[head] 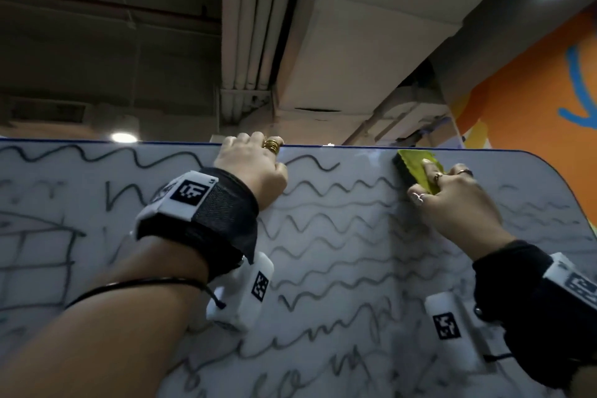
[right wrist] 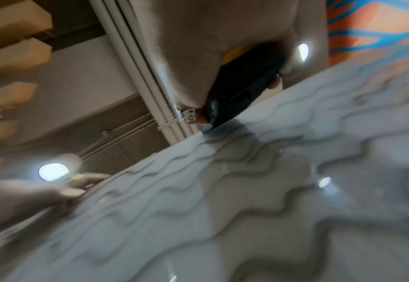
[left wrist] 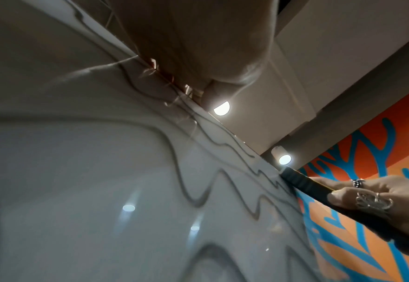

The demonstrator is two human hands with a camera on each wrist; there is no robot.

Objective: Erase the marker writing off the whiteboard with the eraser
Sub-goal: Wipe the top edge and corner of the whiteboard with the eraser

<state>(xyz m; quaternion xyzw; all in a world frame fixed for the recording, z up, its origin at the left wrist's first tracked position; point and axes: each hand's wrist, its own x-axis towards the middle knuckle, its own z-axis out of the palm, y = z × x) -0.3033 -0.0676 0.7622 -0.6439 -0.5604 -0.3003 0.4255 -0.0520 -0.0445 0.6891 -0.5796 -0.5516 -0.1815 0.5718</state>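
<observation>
Right hand (head: 452, 200) presses the eraser (head: 416, 168) flat on the whiteboard (head: 339, 268) at its top right, fingers (head: 431, 168) spread over its back. Left hand (head: 255, 165) grips the top edge. The eraser looks light and soft; best held by its back.

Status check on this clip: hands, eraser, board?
Left hand grips whiteboard top edge. Right hand presses eraser near top right. Wavy writing mostly unerased. Nothing in the way.

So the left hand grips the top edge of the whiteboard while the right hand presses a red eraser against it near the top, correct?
Nearly. The eraser is yellow with a dark pad, not red, as the head view shows. The rest holds: the left hand grips the top edge of the whiteboard and the right hand presses the eraser near the top.
</observation>
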